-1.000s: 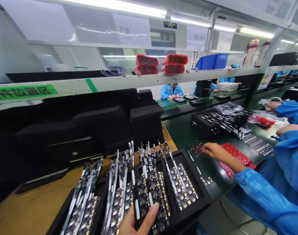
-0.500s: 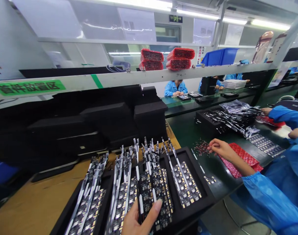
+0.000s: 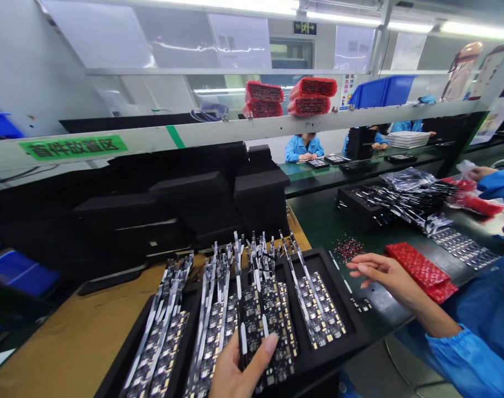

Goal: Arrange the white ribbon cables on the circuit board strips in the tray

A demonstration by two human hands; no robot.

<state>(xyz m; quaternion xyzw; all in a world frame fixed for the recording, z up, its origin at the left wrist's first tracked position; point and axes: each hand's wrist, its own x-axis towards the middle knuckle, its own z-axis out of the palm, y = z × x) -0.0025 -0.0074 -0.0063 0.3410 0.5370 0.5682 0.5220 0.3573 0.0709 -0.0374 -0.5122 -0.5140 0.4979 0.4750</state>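
My left hand (image 3: 246, 365) is closed on a panel of small black circuit boards (image 3: 272, 326), with the thumb across its front and the fingers behind it. White strips stand up along this panel. It is tilted over a black foam tray (image 3: 353, 326), whose compartments hold more board panels (image 3: 320, 309) with long pale strips. Off to the right, my right hand (image 3: 380, 273) is raised above the dark green table, fingers loosely stretched and apart, and no held thing shows. Close behind its fingertips lies a scatter of tiny red and white bits (image 3: 348, 247).
Red bubble wrap (image 3: 420, 271) lies right of my right hand. Beyond it are a heap of stripped pieces (image 3: 401, 202) and a co-worker's hand (image 3: 484, 172). Black foam blocks (image 3: 194, 204) stand behind the trays, under a white shelf (image 3: 210, 131) bearing red-wrapped bundles.
My right hand has gone from a pinch by the tiny bits to loosely spread fingers, slightly nearer me. A co-worker's hand has lifted clear plastic. My left hand keeps its hold.
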